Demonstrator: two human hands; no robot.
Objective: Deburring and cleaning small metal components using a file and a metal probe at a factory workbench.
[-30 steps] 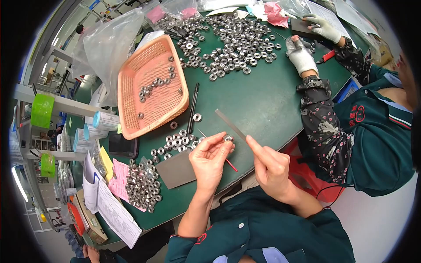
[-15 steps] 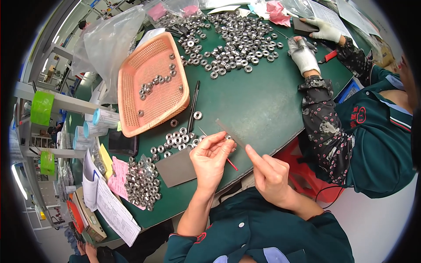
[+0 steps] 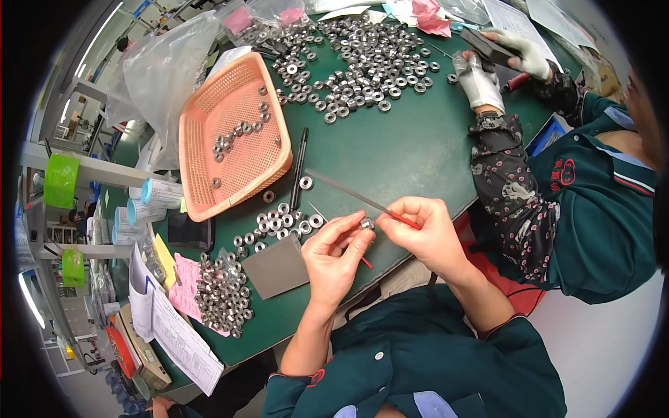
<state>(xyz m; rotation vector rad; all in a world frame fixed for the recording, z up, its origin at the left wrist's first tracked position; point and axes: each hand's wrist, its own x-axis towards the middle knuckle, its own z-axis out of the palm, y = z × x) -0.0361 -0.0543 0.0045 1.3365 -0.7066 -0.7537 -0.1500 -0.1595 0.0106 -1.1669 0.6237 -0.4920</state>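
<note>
Between the thumb and fingers of my left hand [image 3: 330, 259], a small metal ring [image 3: 367, 223] is pinched over the near edge of the table. My right hand [image 3: 433, 237] grips a slim file by its red handle [image 3: 405, 220]. The grey blade of the file [image 3: 345, 189] slants up and left, passing just above the ring; I cannot tell whether they touch. Partly hidden behind my left hand, a thin red-handled tool [image 3: 366, 263] lies on the table. A flat grey sheet [image 3: 277, 268] sits left of that hand, with loose metal rings [image 3: 279, 223] beyond it.
An orange basket [image 3: 187, 150] holding several rings stands at left, beside a black pen [image 3: 300, 167]. More rings are heaped on pink paper [image 3: 185, 282] and at the far side [image 3: 369, 63]. At right, a co-worker's gloved hands [image 3: 481, 83] handle a dark block [image 3: 490, 47].
My right hand has gone from a pointing index finger along the file to a closed grip on its red handle. The co-worker's dark block has been lifted and tilted.
</note>
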